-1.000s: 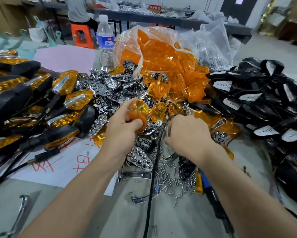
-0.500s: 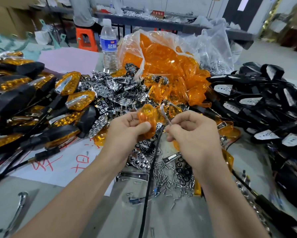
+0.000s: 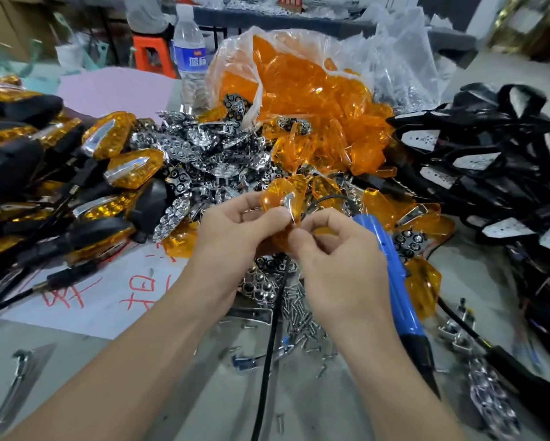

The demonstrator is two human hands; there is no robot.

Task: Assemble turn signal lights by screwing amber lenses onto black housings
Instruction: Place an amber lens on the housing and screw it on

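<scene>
One amber lens [image 3: 283,190] gripped in left hand [image 3: 232,229] fingers [image 3: 251,202], right hand [image 3: 338,253] pinching chrome strip [image 3: 289,203] on it

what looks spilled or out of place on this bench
Small screws lie loose in a scattered heap on the table, outside any container, and amber lenses spill from the open plastic bag over the chrome reflectors.

In the upper middle, the lenses [image 3: 302,90] are shining clear orange. At the right, the housings [image 3: 496,144] are showing black with white dotted plates. The screwdriver [image 3: 394,281], right of centre, is showing blue, and the paper [image 3: 108,281] at the lower left is carrying red writing on white.
</scene>
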